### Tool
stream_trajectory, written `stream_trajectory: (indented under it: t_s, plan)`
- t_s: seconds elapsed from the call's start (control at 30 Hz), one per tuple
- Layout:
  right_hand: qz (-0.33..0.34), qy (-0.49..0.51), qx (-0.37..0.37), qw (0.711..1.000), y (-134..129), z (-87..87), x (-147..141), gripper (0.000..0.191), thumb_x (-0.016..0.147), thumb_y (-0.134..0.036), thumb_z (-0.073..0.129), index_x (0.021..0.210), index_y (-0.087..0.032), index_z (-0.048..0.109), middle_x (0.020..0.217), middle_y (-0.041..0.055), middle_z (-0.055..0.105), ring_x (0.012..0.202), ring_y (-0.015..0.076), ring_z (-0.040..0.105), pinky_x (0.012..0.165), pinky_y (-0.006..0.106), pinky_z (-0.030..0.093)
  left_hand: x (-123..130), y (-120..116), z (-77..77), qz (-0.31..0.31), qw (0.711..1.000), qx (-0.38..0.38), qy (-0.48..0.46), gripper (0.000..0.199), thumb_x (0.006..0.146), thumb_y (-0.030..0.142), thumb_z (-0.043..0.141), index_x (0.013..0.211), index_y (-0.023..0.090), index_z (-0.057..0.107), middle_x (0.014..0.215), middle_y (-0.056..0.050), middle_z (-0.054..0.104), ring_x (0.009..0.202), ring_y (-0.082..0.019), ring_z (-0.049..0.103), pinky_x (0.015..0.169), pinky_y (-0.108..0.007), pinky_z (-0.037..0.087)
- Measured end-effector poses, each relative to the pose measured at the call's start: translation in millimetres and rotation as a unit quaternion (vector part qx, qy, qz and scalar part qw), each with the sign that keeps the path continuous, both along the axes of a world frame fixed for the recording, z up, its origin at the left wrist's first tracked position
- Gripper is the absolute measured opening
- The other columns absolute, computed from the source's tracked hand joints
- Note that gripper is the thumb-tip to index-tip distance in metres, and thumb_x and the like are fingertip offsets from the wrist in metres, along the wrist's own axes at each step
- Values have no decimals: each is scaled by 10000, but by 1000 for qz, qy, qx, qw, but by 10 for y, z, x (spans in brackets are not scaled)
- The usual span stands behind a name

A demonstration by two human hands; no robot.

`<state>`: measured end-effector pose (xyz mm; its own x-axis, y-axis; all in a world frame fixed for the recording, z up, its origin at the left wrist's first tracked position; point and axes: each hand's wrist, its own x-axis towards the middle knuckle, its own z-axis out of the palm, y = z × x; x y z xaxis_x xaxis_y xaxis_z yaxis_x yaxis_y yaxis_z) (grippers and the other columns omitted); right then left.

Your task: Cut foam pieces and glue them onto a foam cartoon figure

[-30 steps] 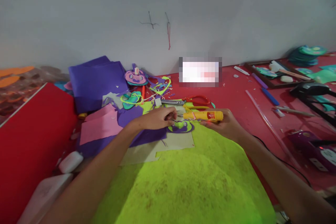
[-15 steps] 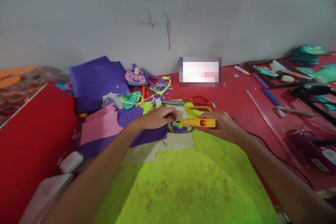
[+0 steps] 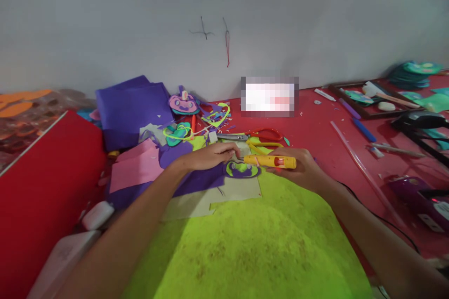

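My right hand (image 3: 298,161) is wrapped round a yellow glue gun (image 3: 270,161), its nozzle pointing left. My left hand (image 3: 224,152) has its fingers pinched together by the nozzle; whatever they hold is too small to make out. Just below the gun lies a purple and lime-green foam cutout (image 3: 242,170), partly on a pale sheet (image 3: 242,189). Purple foam (image 3: 199,180) lies under the left wrist. Beyond the hands rest red-handled scissors (image 3: 268,134) and a yellow-handled pair (image 3: 261,146).
A lime-green sheet (image 3: 266,243) covers the front. Pink foam (image 3: 135,163), purple sheets (image 3: 135,112) and a red panel (image 3: 45,187) are at left. A dark tray (image 3: 379,112), a clear tube (image 3: 365,173), a black cord (image 3: 379,217) and a purple power strip (image 3: 417,198) lie at right.
The glue gun and my right hand have shifted slightly right, uncovering more of the cutout. My left hand stays close to the nozzle with its fingers pinched.
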<state>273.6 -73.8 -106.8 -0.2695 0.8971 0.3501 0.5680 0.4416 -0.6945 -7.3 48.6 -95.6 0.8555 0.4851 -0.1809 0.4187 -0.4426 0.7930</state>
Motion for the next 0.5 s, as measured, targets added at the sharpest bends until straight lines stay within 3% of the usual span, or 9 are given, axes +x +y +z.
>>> stream_trajectory:
  t_s: [0.17,0.37,0.5]
  plan:
    - [-40,54,30,997,-6,23,-32,292,867,-510,777,935,-227,792,867,58,796,691,199,712,627,302,561,-15,31,-81,-3,1000,3,-14,329,995,347,532,1258,212,678,1091,-55,708,928,-171,599,806,-268,454]
    - [-42,50,36,997,1,-50,-16,285,854,-499,804,953,-231,806,898,63,808,713,212,734,641,309,586,-49,27,89,-79,995,-60,-30,270,949,298,632,1167,221,769,911,-34,683,795,-141,551,723,-243,415]
    - [-38,54,36,997,6,-34,-31,263,864,-486,798,940,-234,808,856,53,801,682,209,728,622,313,576,-89,23,145,-71,993,-84,-28,234,914,343,702,1069,191,789,912,-46,671,776,-132,534,710,-243,417]
